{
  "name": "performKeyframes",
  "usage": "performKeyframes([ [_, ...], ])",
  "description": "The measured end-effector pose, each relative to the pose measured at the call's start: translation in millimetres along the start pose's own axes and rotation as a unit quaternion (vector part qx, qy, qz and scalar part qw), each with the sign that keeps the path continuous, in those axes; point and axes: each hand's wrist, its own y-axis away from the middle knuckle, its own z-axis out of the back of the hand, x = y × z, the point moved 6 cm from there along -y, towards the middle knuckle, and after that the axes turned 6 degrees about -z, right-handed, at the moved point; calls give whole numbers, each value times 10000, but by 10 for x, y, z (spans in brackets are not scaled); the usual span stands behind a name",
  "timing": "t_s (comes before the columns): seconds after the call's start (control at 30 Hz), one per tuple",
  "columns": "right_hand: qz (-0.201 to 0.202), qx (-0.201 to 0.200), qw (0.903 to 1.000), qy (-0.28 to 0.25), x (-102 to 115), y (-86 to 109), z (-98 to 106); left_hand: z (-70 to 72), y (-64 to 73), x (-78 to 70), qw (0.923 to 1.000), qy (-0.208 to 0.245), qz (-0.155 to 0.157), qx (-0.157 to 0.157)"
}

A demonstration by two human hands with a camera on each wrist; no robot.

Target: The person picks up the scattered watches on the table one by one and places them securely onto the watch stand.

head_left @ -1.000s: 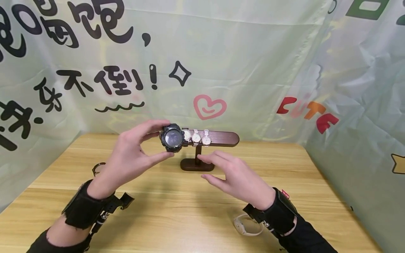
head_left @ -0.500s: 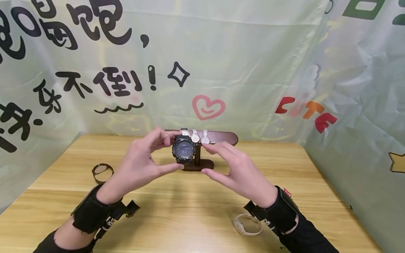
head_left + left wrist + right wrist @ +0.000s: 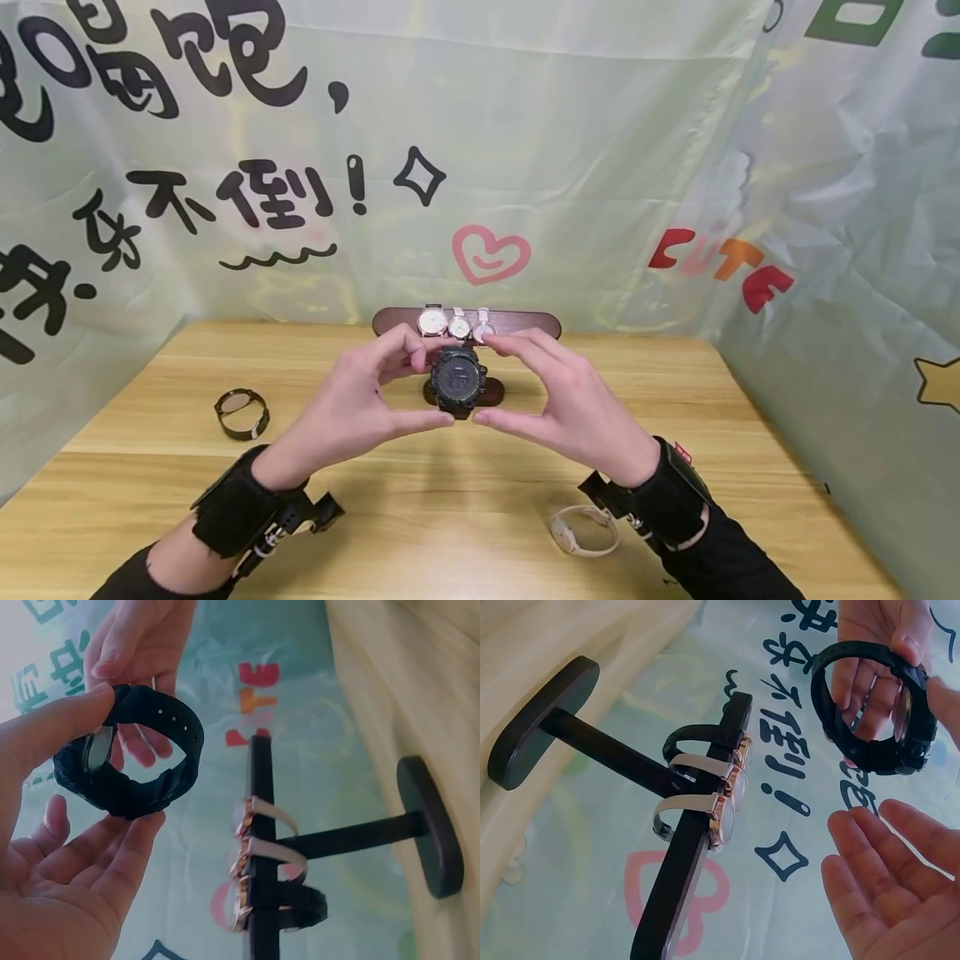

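Observation:
A chunky black digital watch, its strap closed in a loop, is in the air with its face toward me. My left hand pinches it between thumb and fingers at its lower and upper ends. To its right is my right hand, thumb and fingers spread apart and holding nothing; in the right wrist view a gap shows between its fingers and the black watch. Behind the hands stands a dark brown watch stand. Its bar carries three small watches, one with a dark strap and two with pale straps.
On the wooden table, a black watch lies at the left and a pale watch at the front right, beside my right wrist. Printed cloth hangs behind the table and along its right side.
My left hand has moved right and down with the black watch, from the stand's left end to in front of its post. My right hand has stayed nearly in place.

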Motion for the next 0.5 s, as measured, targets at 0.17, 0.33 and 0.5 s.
performKeyframes([
  [0.17,18,121,9999,-69,11,8,-2,-80,-4,6,9997,210,-80,107],
  [0.33,39,243,9996,-102,18,13,-3,-139,-8,16,9994,295,-146,120],
  [0.5,60,374,9992,-81,25,16,-18,-161,-5,29,9993,342,-89,143],
])
